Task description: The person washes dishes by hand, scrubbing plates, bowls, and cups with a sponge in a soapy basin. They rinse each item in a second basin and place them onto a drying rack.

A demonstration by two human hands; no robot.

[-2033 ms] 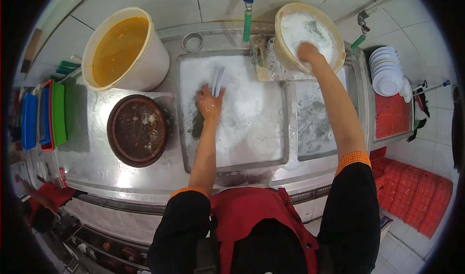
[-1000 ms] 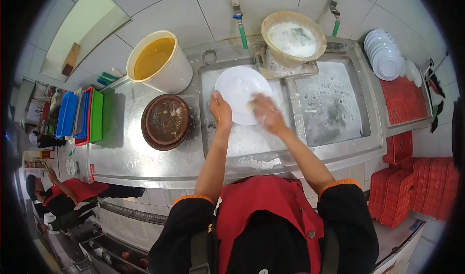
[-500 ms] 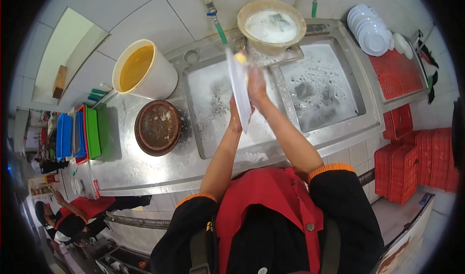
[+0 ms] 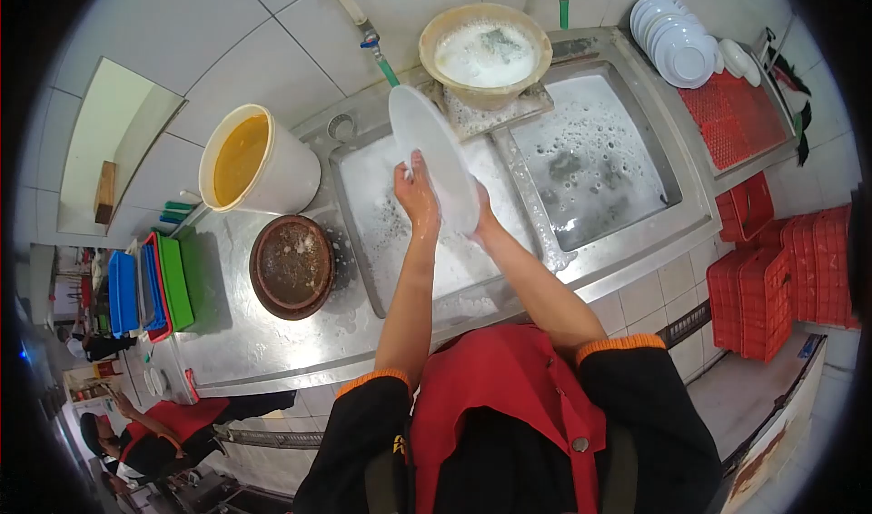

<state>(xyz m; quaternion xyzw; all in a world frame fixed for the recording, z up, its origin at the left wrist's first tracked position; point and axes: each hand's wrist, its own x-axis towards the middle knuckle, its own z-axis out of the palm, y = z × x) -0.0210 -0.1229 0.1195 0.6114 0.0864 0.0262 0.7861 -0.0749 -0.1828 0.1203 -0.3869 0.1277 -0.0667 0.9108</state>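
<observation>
A large white oval plate is held up and tilted over the left sink basin, which is filled with suds. My left hand is closed on its left side, with fingers against the near face. On the lower right edge, my right hand grips the plate, its fingers mostly hidden behind it. Whether anything else is in that hand cannot be seen.
Behind stands a foamy basin. A white bucket of yellowish liquid and a brown round bowl are left. Right are another soapy sink, stacked white plates and red crates. Another person is far left.
The plate has turned from nearly edge-on to show its broad face. My left hand has come up onto the near face, and my right hand has moved down the edge. The yellow item by my right hand is now hidden.
</observation>
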